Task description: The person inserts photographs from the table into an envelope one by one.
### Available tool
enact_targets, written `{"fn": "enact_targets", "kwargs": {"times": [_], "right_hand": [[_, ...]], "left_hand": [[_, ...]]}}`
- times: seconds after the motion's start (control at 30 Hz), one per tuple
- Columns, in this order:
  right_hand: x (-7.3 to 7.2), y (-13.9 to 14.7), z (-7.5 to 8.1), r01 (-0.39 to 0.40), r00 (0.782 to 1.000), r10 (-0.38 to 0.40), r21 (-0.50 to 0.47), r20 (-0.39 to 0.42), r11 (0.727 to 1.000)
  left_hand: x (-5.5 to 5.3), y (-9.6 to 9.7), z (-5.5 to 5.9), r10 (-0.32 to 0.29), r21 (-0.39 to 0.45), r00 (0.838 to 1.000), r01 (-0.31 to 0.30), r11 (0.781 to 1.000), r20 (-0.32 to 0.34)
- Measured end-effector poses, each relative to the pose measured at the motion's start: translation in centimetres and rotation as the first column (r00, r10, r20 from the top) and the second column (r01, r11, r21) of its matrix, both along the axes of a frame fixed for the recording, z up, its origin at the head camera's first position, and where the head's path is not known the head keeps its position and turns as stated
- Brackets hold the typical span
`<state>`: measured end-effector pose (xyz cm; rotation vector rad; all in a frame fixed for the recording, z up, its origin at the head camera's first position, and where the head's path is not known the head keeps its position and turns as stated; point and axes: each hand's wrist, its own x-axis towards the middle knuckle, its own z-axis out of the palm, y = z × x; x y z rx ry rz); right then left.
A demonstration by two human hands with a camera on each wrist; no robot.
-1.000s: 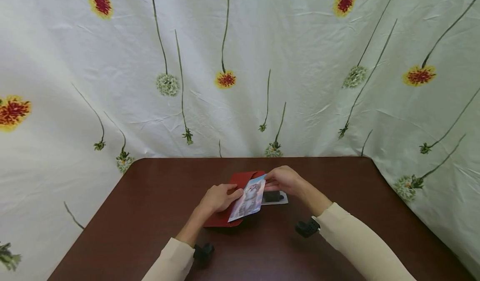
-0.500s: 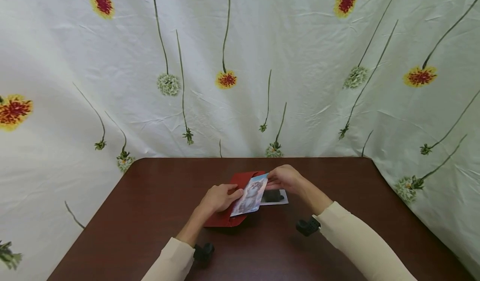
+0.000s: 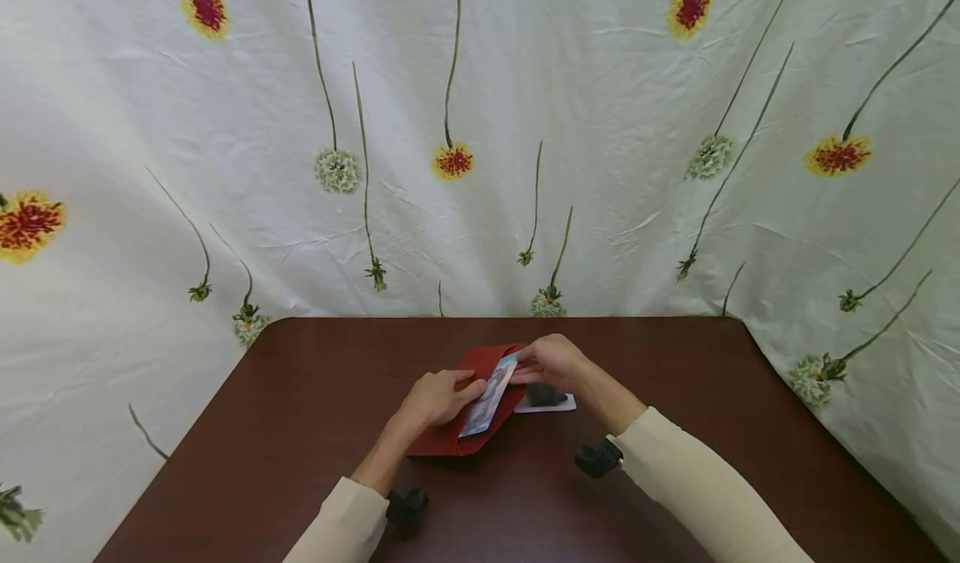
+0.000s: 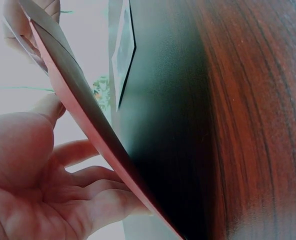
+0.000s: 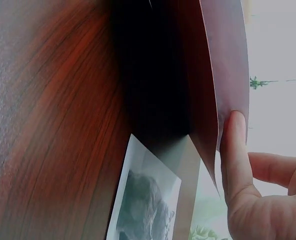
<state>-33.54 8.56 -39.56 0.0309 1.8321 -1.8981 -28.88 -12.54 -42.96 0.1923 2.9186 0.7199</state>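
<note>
A red envelope (image 3: 480, 358) is tilted above the table, its flap side partly open. My left hand (image 3: 435, 398) grips it, thumb on the upper face and fingers along the other side, as the left wrist view shows. A glossy picture card (image 3: 486, 404) lies slanted at the envelope's opening, its lower part overlapped by red paper. At the card's upper right end, my right hand (image 3: 553, 363) pinches it, with the index finger (image 5: 235, 150) flat against its back in the right wrist view.
A second picture (image 5: 143, 205) with a white border and a dark grey animal-like shape lies on the brown table (image 3: 600, 505), right of the envelope. Behind the table hangs a white curtain (image 3: 495, 238) with printed flowers. Dark wrist cameras sit under both sleeves.
The picture card first shifted slightly right, then left against the envelope, turning so that less of its face shows. My right hand moved left with it. My left hand stayed in place.
</note>
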Motion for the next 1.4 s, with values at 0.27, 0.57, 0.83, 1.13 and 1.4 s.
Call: {"fn": "enact_targets", "kwargs": {"times": [0.27,0.57,0.83,1.13,1.4], "right_hand": [[0.2,-0.4,-0.4,-0.005,1.0,0.005,0.008,0.006,1.0],[0.0,-0.9,-1.1,0.003,1.0,-0.003,-0.006,0.008,1.0],[-0.1,-1.4,-1.4,0.005,1.0,-0.005,-0.005,0.003,1.0],[0.0,-2.0,-1.9,0.027,0.999,-0.027,-0.027,0.019,0.999],[-0.1,-2.3,-2.2,0.019,1.0,-0.018,-0.028,0.026,0.999]], "left_hand": [[0.0,-0.2,0.0,-0.006,0.004,1.0,0.006,1.0,0.0],[0.0,0.0,0.1,0.005,0.0,1.0,-0.005,1.0,0.022],[0.0,0.0,0.2,0.015,0.006,0.999,-0.015,1.0,0.036],[-0.1,0.0,-0.1,-0.001,0.011,1.0,0.001,1.0,0.021],[-0.1,-0.1,-0.2,-0.003,0.013,1.0,0.002,1.0,0.016]]}}
